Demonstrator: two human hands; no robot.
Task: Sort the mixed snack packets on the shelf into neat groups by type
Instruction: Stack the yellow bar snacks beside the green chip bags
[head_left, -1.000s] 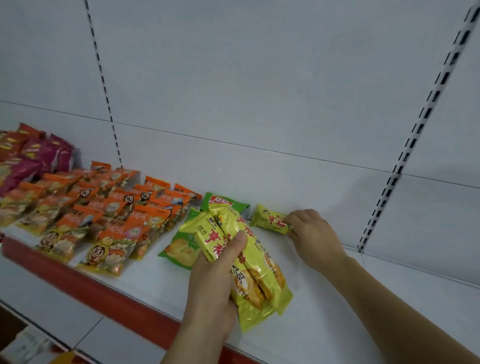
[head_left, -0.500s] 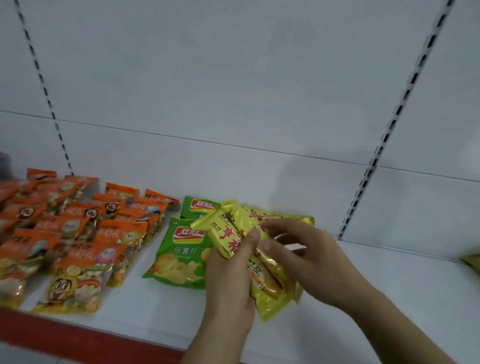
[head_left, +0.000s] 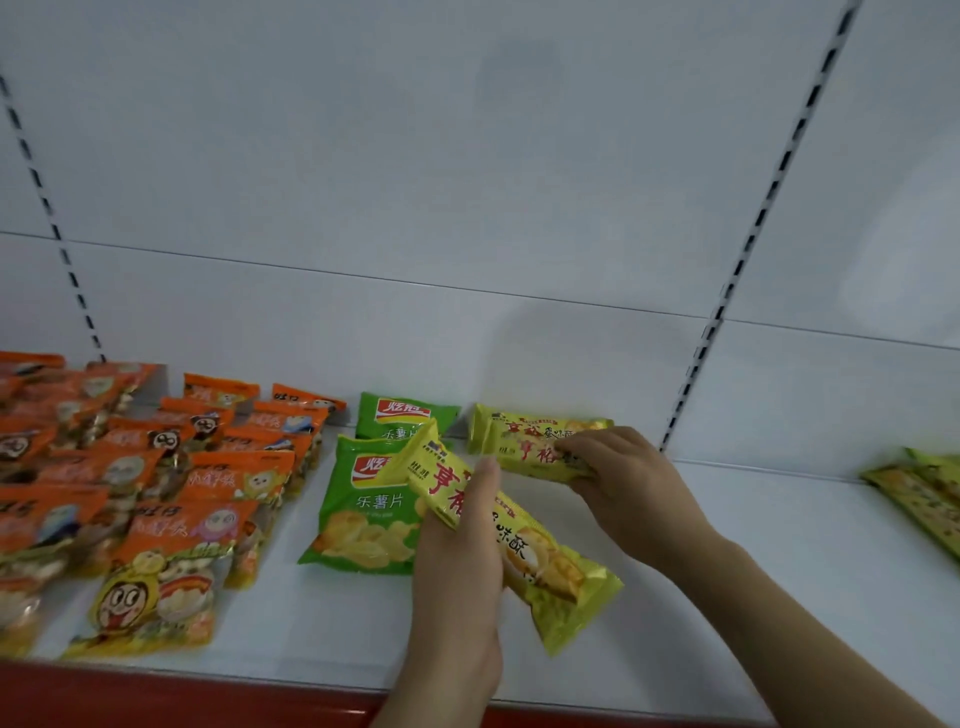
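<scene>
While left hand (head_left: 457, 561) grips one yellow biscuit packet (head_left: 524, 540), right fingers (head_left: 582, 449) pinch another yellow packet (head_left: 530, 441) (near back wall): lay it square behind, edges parallel

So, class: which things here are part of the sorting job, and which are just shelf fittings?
Job: yellow packets held by the left hand and right hand; green packets; orange packets; packets at far right.
Fittings: slotted rail; red shelf edge.

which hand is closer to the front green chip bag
Left. The left hand, holding yellow packets, overlaps the front green chip bag; the right hand is off to its right.
</scene>
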